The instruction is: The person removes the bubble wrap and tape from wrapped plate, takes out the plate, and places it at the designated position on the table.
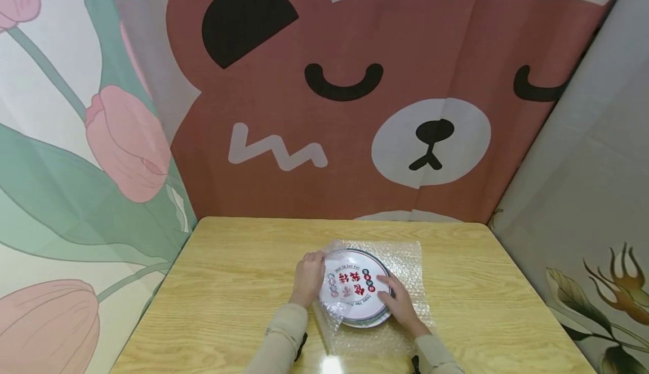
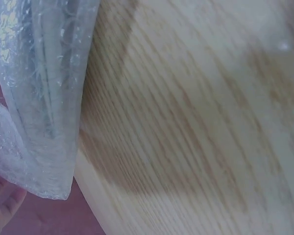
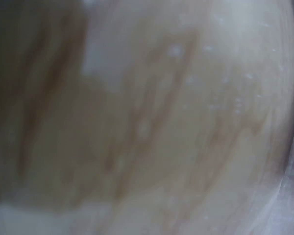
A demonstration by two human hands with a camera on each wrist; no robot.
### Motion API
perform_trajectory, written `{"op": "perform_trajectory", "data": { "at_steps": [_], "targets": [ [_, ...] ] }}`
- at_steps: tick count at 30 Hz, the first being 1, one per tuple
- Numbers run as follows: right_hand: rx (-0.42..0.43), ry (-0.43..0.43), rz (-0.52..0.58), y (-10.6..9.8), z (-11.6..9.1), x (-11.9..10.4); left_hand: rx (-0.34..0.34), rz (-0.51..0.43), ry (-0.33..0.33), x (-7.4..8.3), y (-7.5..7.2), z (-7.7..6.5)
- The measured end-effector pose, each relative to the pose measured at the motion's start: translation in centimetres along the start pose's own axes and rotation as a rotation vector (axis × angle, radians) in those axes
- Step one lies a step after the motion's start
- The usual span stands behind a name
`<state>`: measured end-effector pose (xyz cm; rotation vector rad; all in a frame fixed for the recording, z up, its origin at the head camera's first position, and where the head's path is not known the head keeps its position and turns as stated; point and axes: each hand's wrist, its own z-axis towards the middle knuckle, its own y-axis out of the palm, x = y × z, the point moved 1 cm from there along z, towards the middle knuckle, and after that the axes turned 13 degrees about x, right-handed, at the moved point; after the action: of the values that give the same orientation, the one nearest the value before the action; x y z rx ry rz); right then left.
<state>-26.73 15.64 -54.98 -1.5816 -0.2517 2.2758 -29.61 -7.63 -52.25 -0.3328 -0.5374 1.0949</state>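
A stack of round plates point(image 1: 355, 278) lies over a sheet of bubble wrap point(image 1: 405, 255) on the table. The top plate is white with red and dark printed characters and a dark rim line. My left hand point(image 1: 308, 277) grips the bubble wrap at the stack's left side, where a clear flap overlaps the print. On the right, my right hand point(image 1: 400, 303) holds the rim, thumb and a finger over the top plate's face. In the left wrist view, the wrapped plate edges point(image 2: 44, 83) show above the wood, with part of the left hand point(image 2: 5, 200) at lower left.
The pale wooden table point(image 1: 228, 284) extends to both sides and behind the plates. A bear-print curtain point(image 1: 355, 154) hangs along its back edge, with floral curtains point(image 1: 61, 210) at the sides. The right wrist view is mostly blurred wood grain.
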Motion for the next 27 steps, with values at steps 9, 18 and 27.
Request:
{"op": "perform_trajectory", "data": {
  "at_steps": [9,18,27],
  "targets": [
    [0.008,-0.036,-0.005,0.4,0.4,2.6,0.037,-0.023,0.044,-0.4,-0.3,-0.2],
    [0.0,-0.035,-0.027,0.2,0.2,1.0,0.058,-0.047,0.049,-1.1,0.0,-0.8],
    [0.003,-0.04,-0.034,0.4,0.5,2.9,0.052,0.007,0.029,-1.7,0.2,-1.5]
  ]
}}
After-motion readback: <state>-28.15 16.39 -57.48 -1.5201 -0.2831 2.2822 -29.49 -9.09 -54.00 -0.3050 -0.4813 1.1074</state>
